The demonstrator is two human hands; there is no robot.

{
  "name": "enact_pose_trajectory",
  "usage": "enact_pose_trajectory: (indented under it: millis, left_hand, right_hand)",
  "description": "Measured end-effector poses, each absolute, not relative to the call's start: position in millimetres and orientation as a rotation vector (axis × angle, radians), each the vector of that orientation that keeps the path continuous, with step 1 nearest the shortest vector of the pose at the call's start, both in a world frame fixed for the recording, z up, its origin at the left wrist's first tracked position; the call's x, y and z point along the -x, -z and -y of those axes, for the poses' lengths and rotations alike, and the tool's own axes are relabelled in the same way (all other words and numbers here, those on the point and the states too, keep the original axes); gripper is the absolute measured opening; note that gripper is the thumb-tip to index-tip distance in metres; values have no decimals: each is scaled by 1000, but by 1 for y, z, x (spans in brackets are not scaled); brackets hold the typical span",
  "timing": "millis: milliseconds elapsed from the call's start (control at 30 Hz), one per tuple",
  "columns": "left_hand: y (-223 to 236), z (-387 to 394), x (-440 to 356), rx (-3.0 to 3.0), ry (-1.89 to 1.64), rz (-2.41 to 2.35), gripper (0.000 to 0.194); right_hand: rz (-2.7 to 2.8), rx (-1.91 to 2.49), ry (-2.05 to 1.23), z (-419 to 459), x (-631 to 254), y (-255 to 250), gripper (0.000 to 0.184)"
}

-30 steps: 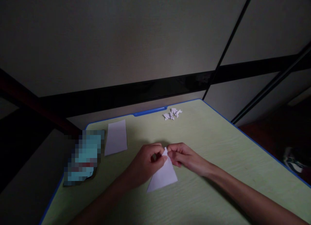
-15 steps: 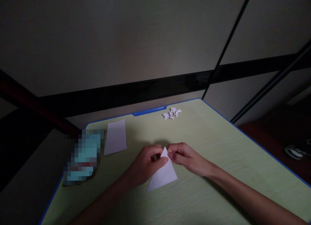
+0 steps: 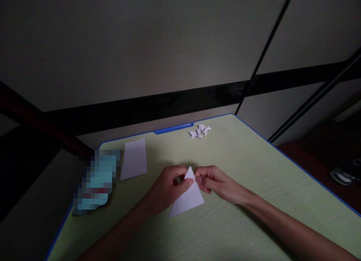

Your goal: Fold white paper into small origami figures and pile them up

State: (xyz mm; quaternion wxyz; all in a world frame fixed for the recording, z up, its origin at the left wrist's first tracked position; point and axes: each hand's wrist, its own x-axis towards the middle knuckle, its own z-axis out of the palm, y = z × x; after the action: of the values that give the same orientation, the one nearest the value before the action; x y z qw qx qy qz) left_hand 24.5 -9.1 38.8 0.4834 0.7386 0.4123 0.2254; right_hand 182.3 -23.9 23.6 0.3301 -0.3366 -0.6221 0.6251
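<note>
A white sheet of paper (image 3: 189,199), folded to a point at its far end, is held above the front middle of the table. My left hand (image 3: 170,187) is closed on its left side, thumb pressed flat on the upper face and fingers behind it. At the right edge, just below the tip, my right hand (image 3: 213,181) pinches the paper between thumb and curled fingers. The fingertips behind the paper are hidden.
Small folded paper pieces (image 3: 199,131) lie near the table's far edge. A stack of white paper (image 3: 134,158) is at the left, beside a blurred light-blue item (image 3: 98,180). The table (image 3: 254,171) has a blue rim and a blue handle (image 3: 174,128), against panelled doors (image 3: 158,47).
The folded paper has shifted slightly up and left, and its lower edge has lifted a little. Both hands keep their hold, nearly in the same place.
</note>
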Motion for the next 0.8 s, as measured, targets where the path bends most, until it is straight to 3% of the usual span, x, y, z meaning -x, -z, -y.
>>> enact_pose_trajectory:
  millis: [300,600,800]
  left_hand:
    - [-40,14,-24,-1615,-474,-935,16]
    - [-40,15,-25,-1778,-524,-919,17]
    - [-42,13,-24,-1883,-540,-999,18]
  right_hand:
    - [1650,893,-1614,25,-184,-21,22]
    - [1689,929,-1463,26,-176,-21,22]
    - [1613,918,-1561,25,-176,-18,23]
